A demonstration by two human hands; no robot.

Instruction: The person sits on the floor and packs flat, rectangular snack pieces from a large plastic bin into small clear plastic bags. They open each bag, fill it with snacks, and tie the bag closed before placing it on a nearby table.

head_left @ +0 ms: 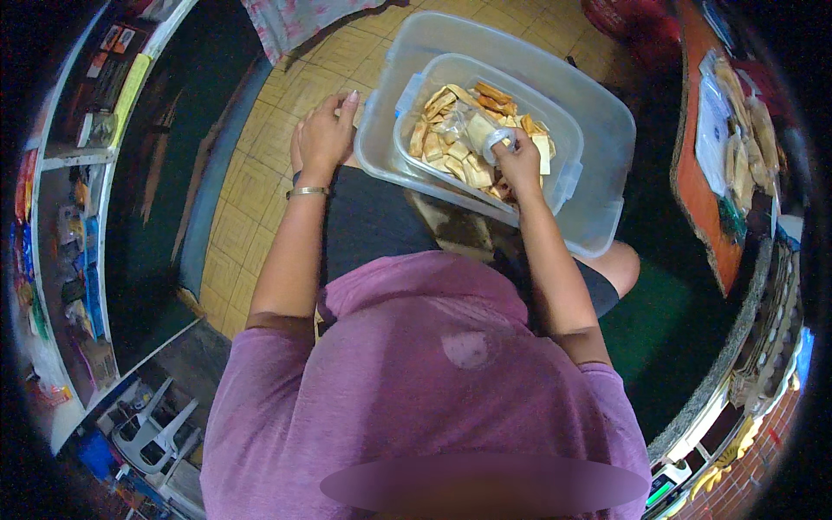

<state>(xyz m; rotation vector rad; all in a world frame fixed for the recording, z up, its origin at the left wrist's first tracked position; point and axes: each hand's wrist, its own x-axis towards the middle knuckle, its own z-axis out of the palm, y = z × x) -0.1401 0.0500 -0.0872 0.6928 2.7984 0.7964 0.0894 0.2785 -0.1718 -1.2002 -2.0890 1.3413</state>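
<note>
My right hand [519, 163] is closed on a small clear plastic cup-like thing [497, 142] with a whitish rim. That hand is inside a smaller clear plastic tub [572, 156], over a heap of pale and brown chunky pieces [471, 169]. The exact kind of the pieces cannot be made out. Around the smaller tub stands a large clear plastic bin [614, 139], resting in front of my knees. My left hand [326, 134] lies on my left knee beside the bin, holding nothing, with its fingers loosely apart.
Shelves with packaged goods [87, 260] line the left side. A wooden board [693, 173] carrying plastic bags [744, 147] stands at the right. White plastic chairs [154, 433] are at the lower left. Patterned cloth [299, 22] hangs above the yellow tiled floor [247, 217].
</note>
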